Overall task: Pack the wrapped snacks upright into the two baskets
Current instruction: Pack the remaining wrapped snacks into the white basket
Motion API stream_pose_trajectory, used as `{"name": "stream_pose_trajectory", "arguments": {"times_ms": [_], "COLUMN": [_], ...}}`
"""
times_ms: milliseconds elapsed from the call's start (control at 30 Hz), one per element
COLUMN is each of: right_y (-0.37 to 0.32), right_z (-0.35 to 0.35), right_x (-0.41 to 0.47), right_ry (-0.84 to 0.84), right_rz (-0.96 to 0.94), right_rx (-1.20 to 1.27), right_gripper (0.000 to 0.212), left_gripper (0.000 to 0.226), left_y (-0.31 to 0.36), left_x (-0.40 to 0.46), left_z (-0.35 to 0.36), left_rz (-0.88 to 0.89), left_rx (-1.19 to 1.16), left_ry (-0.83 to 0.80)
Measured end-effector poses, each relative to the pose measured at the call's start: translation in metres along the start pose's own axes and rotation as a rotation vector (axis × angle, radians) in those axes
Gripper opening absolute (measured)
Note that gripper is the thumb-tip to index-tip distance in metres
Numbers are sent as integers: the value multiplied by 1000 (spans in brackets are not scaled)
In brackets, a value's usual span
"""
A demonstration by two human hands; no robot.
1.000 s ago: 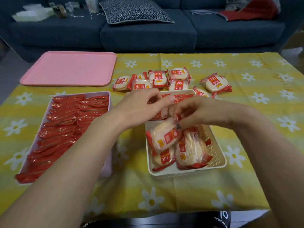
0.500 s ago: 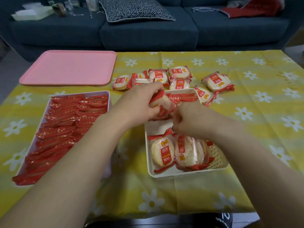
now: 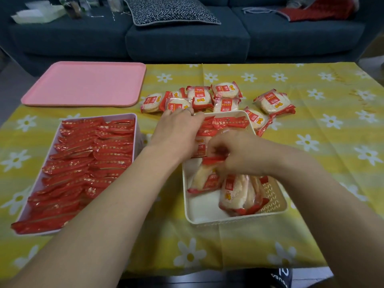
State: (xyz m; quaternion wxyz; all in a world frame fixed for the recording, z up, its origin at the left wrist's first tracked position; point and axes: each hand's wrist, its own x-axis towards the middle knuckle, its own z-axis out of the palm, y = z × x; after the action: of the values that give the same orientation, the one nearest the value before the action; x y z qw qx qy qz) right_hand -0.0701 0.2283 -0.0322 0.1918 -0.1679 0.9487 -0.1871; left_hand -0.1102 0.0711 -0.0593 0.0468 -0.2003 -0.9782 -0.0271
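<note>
A white basket (image 3: 207,217) stands in front of me, holding several wrapped rice-cracker packs. My left hand (image 3: 176,129) lies over the upright packs (image 3: 228,123) at the basket's far end, fingers curled on them. My right hand (image 3: 234,154) pinches the red top edge of a leaning pack (image 3: 205,179) in the basket's middle. More packs (image 3: 239,194) stand at the near right of the basket. Loose packs (image 3: 207,96) lie on the cloth beyond it. To the left, a pale pink basket (image 3: 136,129) is filled with rows of red wrapped snacks (image 3: 83,163).
A pink tray (image 3: 87,84) lies at the far left of the yellow flowered tablecloth (image 3: 322,142). A dark sofa (image 3: 187,38) with a patterned cushion (image 3: 172,9) runs behind the table. The near table edge is at the bottom of the view.
My left hand moved to the far end of the white basket and now holds the upright packs there. My right hand took hold of the leaning pack's top edge.
</note>
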Motion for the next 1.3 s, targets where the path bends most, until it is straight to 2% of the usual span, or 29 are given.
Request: {"name": "stream_pose_trajectory", "arguments": {"times_ms": [133, 200, 267, 333, 500, 633, 800, 933, 1033, 1300], "right_y": [14, 22, 31, 40, 45, 44, 48, 49, 49, 52], "right_z": [-30, -40, -45, -44, -24, -6, 8, 5, 10, 27], "right_x": [-12, -15, -16, -14, -2, 9, 19, 19, 22, 29], "right_ry": [195, 310, 399, 464, 549, 551, 548, 606, 641, 628], "right_rz": [26, 41, 59, 77, 57, 24, 34, 13, 12, 89], "right_rx": [161, 171, 161, 108, -126, -312, -422, -511, -574, -670], "right_gripper": [18, 19, 19, 19, 27, 29, 27, 25, 22, 32], "left_gripper": [62, 86, 100, 96, 68, 78, 87, 96, 97, 102], "left_y": [4, 6, 8, 10, 13, 8, 10, 9, 8, 7], "left_x": [3, 7, 10, 14, 23, 25, 23, 24, 24, 24], "left_z": [10, 16, 22, 28, 34, 34, 32, 34, 32, 32], "left_rz": [-43, -48, -42, -52, -55, -47, -28, -13, -12, -31], "left_rx": [61, 108, 138, 147, 108, 129, 217, 257, 270, 264], "left_ry": [18, 47, 69, 46, 30, 13, -15, -40, -55, -74]}}
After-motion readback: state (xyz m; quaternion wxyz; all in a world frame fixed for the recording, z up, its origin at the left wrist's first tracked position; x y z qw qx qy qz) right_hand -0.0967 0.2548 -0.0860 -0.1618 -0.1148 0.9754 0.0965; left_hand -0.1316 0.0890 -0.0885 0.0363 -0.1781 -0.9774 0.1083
